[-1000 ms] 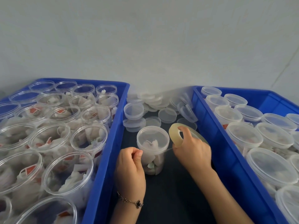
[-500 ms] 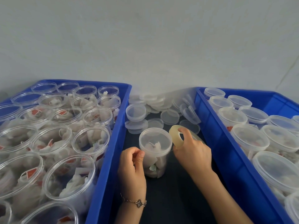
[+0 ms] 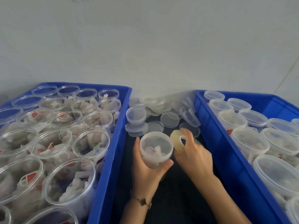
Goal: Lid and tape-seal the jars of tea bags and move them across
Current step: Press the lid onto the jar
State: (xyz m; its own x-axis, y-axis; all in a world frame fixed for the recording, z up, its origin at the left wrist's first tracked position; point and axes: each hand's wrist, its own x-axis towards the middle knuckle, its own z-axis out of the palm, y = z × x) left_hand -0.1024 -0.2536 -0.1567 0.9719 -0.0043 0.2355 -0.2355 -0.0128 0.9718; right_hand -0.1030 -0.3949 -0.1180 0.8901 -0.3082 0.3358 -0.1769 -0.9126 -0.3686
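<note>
Presently, the largest items I read in the head view are two blue rectangular plastic crates. The left blue crate [image 3: 113, 143] is packed with clear cylindrical plastic jars without lids [image 3: 90, 143], each loaded with white tea bags carrying red tags. The right blue crate [image 3: 226, 159] holds clear jars capped with translucent round lids [image 3: 250, 141], standing close together.

Between the crates lies a dark surface [image 3: 178, 199]. At its far end sits a loose pile of translucent round plastic lids [image 3: 169, 119], some stacked, some leaning against the right crate's wall.

The left hand [image 3: 147, 168] grips one lidded clear jar of tea bags [image 3: 156, 149] from the near-left side, thumb curled across the jar's near wall and fingers wrapped behind its left side. I read this jar as sitting over the dark surface between the two crates, nearer the left one; I cannot tell whether its base touches the surface. A thin chain bracelet [image 3: 142, 200] circles the left wrist.

The right hand [image 3: 192, 156] holds a yellowish translucent roll of adhesive tape [image 3: 177, 142], a finger hooked through the roll's core. The roll stands on edge just beside the jar's right rim, touching or nearly touching the lid. Any tape strand running between roll and jar is too faint for me to confirm.
</note>
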